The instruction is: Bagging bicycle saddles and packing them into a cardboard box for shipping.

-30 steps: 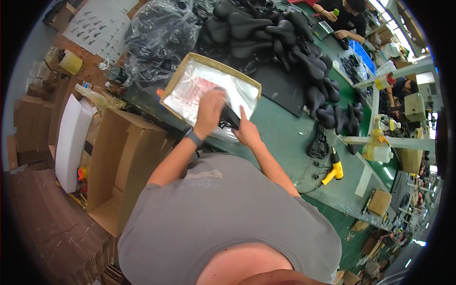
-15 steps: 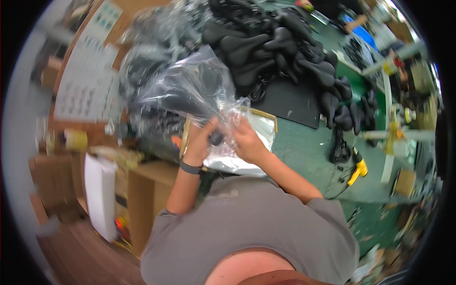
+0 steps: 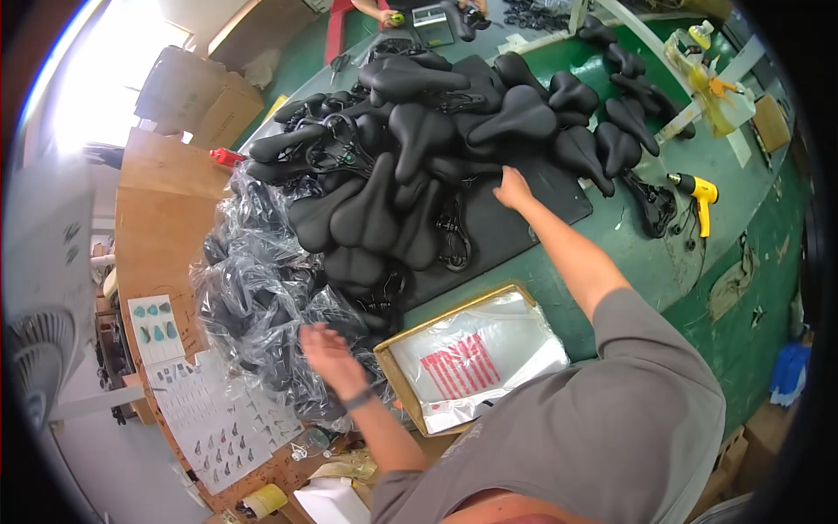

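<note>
As your right hand (image 3: pixel 515 189) meets the nose of a black saddle (image 3: pixel 472 167) beyond the box (image 3: pixel 399 381), I cannot tell whether its fingers pinch it, while your left hand (image 3: pixel 332 355), fingers loosely apart, hangs over plastic-wrapped saddles (image 3: pixel 249 301) left of the box. Both hands have left the box, shifting your work to the saddles; that one's long axis lies crosswise, nose pointing right.

bright | window (image 3: pixel 100 83) blown out, upper left | glints on plastic wrapping (image 3: pixel 253 284) | edges fisheye-bent, corners black
</note>
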The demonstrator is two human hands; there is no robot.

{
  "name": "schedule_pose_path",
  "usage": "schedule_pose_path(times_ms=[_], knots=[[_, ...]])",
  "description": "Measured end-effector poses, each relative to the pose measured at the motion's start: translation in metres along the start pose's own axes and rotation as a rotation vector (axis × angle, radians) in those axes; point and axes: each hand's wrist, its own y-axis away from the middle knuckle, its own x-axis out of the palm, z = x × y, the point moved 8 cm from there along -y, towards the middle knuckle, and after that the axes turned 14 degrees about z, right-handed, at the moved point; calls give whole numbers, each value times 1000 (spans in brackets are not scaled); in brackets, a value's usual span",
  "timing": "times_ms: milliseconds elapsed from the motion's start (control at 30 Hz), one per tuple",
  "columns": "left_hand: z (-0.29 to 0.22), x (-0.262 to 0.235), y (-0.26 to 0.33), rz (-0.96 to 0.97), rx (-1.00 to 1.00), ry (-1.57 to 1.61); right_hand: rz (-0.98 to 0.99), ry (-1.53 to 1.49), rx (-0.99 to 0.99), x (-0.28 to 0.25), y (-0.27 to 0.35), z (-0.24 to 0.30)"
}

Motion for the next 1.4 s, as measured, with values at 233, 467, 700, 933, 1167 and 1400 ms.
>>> schedule_pose_path(times_ms=[233,467,700,933,1167,1400], knots=[[120,32,159,53,-408,-93,6,196,117,16,-28,23],[139,121,192,506,-454,-326,214,-81,88,19,42,-23],[128,231,222,780,-347,-387,181,-404,-12,-57,275,-43],[52,343,307,927,-90,-176,226,-720,-208,-163,468,12],[-13,362,372,880,206,-318,111,-680,-450,-219,545,11],[-22,338,403,769,360,-353,82,-437,-628,-243,593,17]])
